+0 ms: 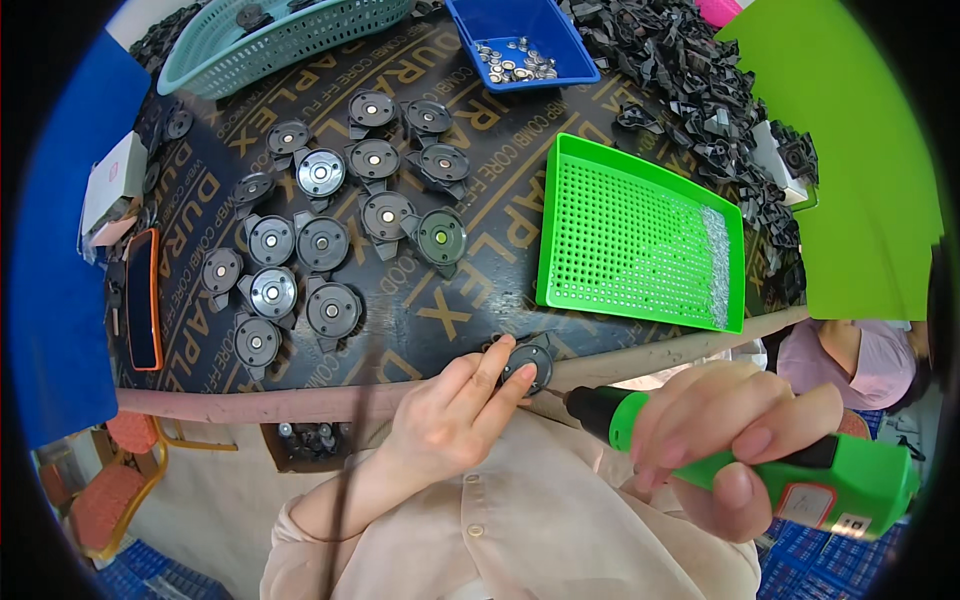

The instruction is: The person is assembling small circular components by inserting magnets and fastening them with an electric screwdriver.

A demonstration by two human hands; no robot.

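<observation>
At the front edge of the table, my left hand [445, 415] holds a black round plastic part [530, 367] with a side tab between its fingers and thumb. My right hand [725, 430] is wrapped round a green and black electric screwdriver [868, 478]. The screwdriver lies nearly level, its bit pointing left at the near edge of the part. Whether the bit touches a screw I cannot make out. Farther left on the table sit several similar round black parts [322, 242] with metal centres, two of them with shiny silver discs [320, 172].
Right of centre lies a green perforated tray [546, 220] with small screws [718, 265]. Behind are a blue bin [545, 86] of metal pieces, a teal basket [180, 75] and a heap of black parts [690, 90]. An orange-edged phone [145, 300] lies left. Another person [850, 360] sits at right.
</observation>
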